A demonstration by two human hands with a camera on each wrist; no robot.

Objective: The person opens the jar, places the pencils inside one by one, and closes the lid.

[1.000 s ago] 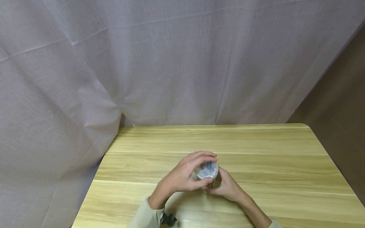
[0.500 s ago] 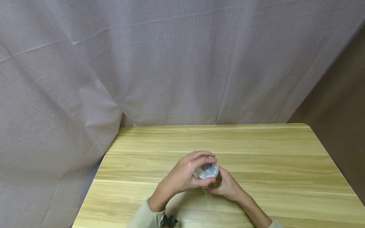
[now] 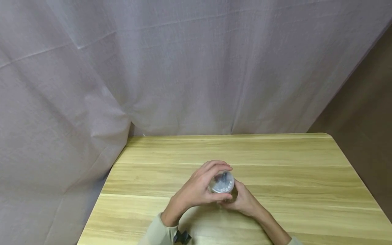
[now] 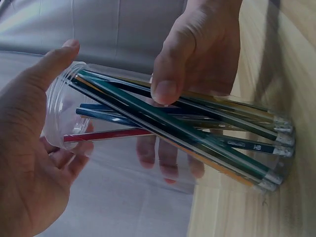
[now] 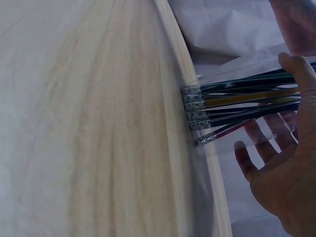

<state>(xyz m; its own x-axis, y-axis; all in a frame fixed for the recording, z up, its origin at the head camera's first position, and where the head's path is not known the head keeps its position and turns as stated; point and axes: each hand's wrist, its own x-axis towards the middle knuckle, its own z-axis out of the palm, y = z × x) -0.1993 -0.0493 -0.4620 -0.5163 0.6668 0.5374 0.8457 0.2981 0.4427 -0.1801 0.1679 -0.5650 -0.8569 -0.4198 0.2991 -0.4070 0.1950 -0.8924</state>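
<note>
A clear plastic jar (image 4: 173, 170) with several pencils (image 4: 168, 116) inside stands upright on the wooden table. Its see-through lid (image 3: 222, 183) faces up and has small round marks near the edge. My left hand (image 3: 199, 187) curves its thumb and fingers round the lid. Lower down, my right hand (image 3: 245, 200) grips the jar's body, its thumb (image 4: 165, 91) on one side and its fingers showing through the far wall. In the right wrist view, silvery pencil ends (image 5: 197, 113) gather at the jar's base; most of the left hand (image 5: 298, 22) is cut off there.
The wooden table (image 3: 275, 153) has a rounded far right corner. A grey curtain (image 3: 183, 68) hangs behind it and along the left side. A dark small object (image 3: 182, 237) sits at the left sleeve's cuff.
My left hand's fingers have shifted slightly round the lid and spread a little, so more of its top shows. The right hand and the jar stay in place.
</note>
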